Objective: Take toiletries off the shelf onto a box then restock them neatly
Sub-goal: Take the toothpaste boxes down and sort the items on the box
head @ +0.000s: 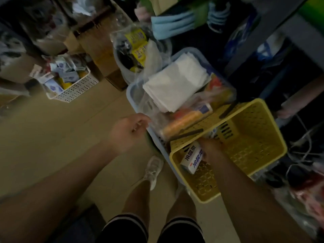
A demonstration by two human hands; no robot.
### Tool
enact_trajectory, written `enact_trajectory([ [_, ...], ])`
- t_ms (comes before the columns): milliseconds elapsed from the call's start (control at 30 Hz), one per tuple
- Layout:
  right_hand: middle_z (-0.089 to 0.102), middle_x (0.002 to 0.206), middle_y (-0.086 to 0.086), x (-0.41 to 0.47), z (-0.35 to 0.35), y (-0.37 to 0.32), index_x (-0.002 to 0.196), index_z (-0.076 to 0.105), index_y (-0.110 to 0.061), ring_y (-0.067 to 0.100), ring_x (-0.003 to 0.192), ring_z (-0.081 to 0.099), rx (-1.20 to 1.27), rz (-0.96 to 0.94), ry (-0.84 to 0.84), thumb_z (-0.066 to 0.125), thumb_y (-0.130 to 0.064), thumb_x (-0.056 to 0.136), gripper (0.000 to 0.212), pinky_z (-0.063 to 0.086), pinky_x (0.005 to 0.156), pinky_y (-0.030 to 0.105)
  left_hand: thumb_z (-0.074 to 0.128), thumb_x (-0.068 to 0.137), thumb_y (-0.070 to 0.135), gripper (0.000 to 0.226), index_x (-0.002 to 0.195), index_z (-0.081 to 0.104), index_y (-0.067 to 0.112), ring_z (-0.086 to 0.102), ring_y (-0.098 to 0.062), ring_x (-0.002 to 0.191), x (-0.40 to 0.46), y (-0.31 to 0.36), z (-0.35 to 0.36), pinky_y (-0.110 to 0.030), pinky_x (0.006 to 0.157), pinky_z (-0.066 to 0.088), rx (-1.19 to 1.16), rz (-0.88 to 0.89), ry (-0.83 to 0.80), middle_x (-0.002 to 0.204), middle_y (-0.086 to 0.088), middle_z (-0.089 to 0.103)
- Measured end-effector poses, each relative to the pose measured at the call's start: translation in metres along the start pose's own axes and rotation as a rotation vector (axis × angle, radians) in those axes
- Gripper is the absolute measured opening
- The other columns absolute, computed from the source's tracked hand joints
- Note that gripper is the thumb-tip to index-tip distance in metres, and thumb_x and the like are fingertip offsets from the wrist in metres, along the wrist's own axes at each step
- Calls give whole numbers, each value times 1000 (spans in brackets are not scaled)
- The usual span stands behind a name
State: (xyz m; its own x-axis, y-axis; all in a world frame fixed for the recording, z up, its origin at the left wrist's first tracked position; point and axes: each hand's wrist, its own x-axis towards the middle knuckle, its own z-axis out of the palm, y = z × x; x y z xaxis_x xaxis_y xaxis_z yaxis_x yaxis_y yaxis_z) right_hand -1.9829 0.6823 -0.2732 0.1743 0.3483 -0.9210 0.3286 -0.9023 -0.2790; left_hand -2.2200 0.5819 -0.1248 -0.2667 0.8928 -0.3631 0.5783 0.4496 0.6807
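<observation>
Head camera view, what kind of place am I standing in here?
Probably a cramped stockroom or shop storage corner. Cardboard boxes stand on the floor, a white basket is packed with small boxed goods, and a yellow basket holds a toothpaste box.

toothpaste box (192, 159) | blue Chinese print "冷酸灵" | other labels too blurred

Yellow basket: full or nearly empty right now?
Nearly empty. The yellow basket shows mostly bare perforated floor; the right hand holds a white toothpaste box inside it.
</observation>
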Motion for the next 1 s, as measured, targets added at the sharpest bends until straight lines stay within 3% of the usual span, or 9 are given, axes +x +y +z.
enact_trajectory([
  [100,56,116,12,-5,-1,1,126,47,-2,31,95,59,-117,-121,90,69,-32,79,60,52,77,39,56,91,17,12,102,62,17,57,10,72,11,-3,-3,-4,64,42,21,42,-62,85,10,60],
  [167,59,113,16,-25,-11,1,120,51,-2,33,93,62,-187,-189,177,69,-44,76,63,54,72,40,54,92,7,16,104,61,14,58,3,72,15,4,-7,-7,66,41,-10,58,-119,89,2,60],
  [233,65,101,16,-56,-27,2,102,61,-3,32,84,63,-291,-277,172,61,-41,81,43,55,74,41,52,92,4,20,108,62,7,58,-4,80,16,19,-12,-15,73,44,-4,88,-203,97,-2,61],
  [300,66,87,10,-102,-47,4,85,64,-6,26,78,61,-286,-356,183,54,-29,86,24,53,75,36,51,92,3,21,110,62,3,58,3,79,12,37,-15,-8,72,43,31,176,-283,98,-2,62],
  [400,58,95,3,-160,-83,29,102,60,-15,21,81,57,-160,-357,310,56,-23,89,16,43,69,27,55,90,20,23,107,64,8,58,3,73,1,74,-17,-10,66,43,97,318,-384,93,-3,65],
  [467,61,100,3,-186,-107,58,107,60,-14,24,88,61,-108,-358,363,55,-22,90,20,43,71,28,55,92,23,17,105,63,16,60,-9,75,-8,101,-14,-19,65,44,162,403,-472,91,-1,65],
  [567,67,90,10,-221,-142,116,96,60,-11,27,78,63,41,-312,436,54,-18,89,11,50,71,37,51,94,25,16,106,61,24,59,-4,78,-28,146,6,-15,63,45,273,539,-598,92,8,62],
  [733,64,74,2,-277,-190,227,91,60,-18,16,61,54,239,-197,569,51,-16,90,10,44,57,27,46,96,28,15,106,53,36,58,-3,81,-81,220,63,-20,62,46,454,713,-795,93,15,59],
  [1000,64,94,8,-350,-257,419,101,58,-11,23,81,62,440,-77,710,44,-14,92,17,47,64,27,54,92,20,18,108,61,21,60,-12,88,-217,294,207,-24,73,44,567,1120,-908,100,3,66],
])
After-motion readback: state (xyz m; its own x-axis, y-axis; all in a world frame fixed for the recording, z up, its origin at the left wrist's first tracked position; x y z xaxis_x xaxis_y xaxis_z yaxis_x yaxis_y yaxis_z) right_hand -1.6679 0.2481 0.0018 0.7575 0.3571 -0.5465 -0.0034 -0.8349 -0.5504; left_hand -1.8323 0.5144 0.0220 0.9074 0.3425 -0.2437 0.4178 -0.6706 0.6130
